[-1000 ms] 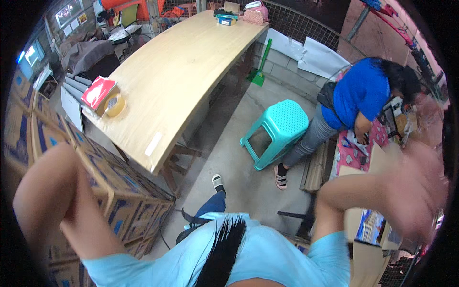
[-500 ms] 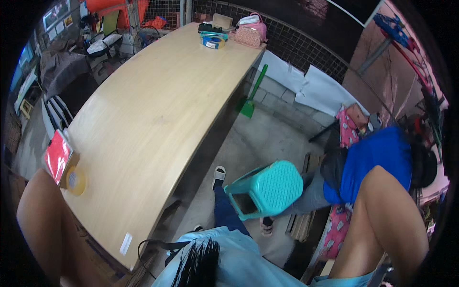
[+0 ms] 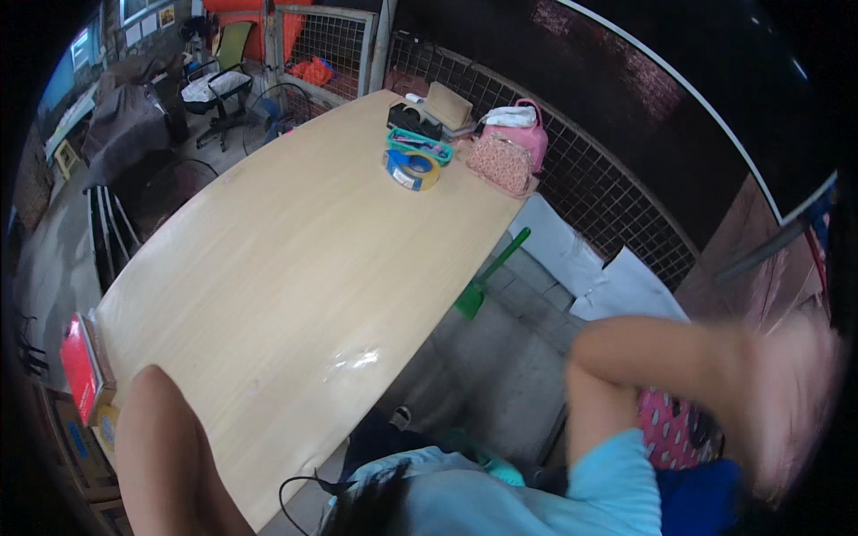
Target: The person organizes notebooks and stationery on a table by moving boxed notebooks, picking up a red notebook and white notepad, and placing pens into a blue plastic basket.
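Note:
My right hand (image 3: 795, 393) is raised at the far right, smeared by motion, so its fingers cannot be read. The bent right arm, in a light blue sleeve, passes above a pink patterned cushion (image 3: 666, 433). On the left only my bent bare arm shows, over the near left part of the table; the left hand is outside the picture. Beside that arm lie a red-covered book (image 3: 82, 371) and a roll of yellowish tape (image 3: 107, 424). The pale wooden table (image 3: 295, 268) stretches away in front of me.
At the table's far end are tape rolls (image 3: 413, 170), a teal tray (image 3: 433, 147), a black tape dispenser (image 3: 413, 121) and pink bags (image 3: 514, 147). A green dustpan (image 3: 469, 299) stands right of the table. A teal stool (image 3: 505, 472) and a person's blue clothing (image 3: 702, 496) show low down.
The view has shifted, so the table's far end sits lower. My right arm has swung outward, bringing its hand into view. The stool and the person in blue are now mostly hidden.

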{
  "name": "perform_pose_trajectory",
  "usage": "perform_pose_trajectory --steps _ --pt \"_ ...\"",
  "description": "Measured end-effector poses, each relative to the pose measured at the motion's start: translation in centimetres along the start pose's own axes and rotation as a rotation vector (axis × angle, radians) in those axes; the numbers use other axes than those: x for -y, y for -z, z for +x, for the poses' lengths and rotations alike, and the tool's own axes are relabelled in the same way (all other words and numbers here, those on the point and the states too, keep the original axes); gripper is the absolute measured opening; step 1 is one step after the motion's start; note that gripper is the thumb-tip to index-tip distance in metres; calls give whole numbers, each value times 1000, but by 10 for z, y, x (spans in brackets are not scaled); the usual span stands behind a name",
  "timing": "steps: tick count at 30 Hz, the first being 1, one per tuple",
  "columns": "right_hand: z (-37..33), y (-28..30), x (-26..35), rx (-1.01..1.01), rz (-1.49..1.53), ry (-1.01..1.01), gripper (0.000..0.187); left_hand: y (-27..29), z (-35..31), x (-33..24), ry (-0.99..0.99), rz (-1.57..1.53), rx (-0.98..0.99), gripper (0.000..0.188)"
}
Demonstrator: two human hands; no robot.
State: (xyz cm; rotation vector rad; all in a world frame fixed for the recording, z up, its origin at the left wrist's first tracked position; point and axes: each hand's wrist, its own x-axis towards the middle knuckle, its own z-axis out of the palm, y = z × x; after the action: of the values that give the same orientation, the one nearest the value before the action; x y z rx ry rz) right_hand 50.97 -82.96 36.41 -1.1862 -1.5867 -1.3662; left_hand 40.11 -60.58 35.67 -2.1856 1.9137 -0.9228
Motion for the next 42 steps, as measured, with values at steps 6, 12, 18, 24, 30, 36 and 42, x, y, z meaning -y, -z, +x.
perform_pose_trajectory --steps 6,12,18,24,30,36,42 --pt "-273 -143 -213 1174 -50 -872 59 -112 -24 64 149 -148 67 40" --pt "-447 -144 -235 1454 523 -1010 67 -237 -94 63 405 -311 177 41" --pt "-515 -126 -328 931 -6 -1228 46 -355 -110 51 643 -360 237 42" --pt "-558 -178 -417 1153 -140 -1091 60 -450 -64 175 1212 -438 270 48" --pt "-576 -185 -398 1302 61 -1081 77 -539 -62 234 1705 -397 45 49" --pt "-562 -105 -371 1235 370 -975 95 -611 -62 317 2180 -354 -459 45" --pt "-554 -94 -350 1573 457 -885 89 -734 -91 405 2520 -671 -216 51"
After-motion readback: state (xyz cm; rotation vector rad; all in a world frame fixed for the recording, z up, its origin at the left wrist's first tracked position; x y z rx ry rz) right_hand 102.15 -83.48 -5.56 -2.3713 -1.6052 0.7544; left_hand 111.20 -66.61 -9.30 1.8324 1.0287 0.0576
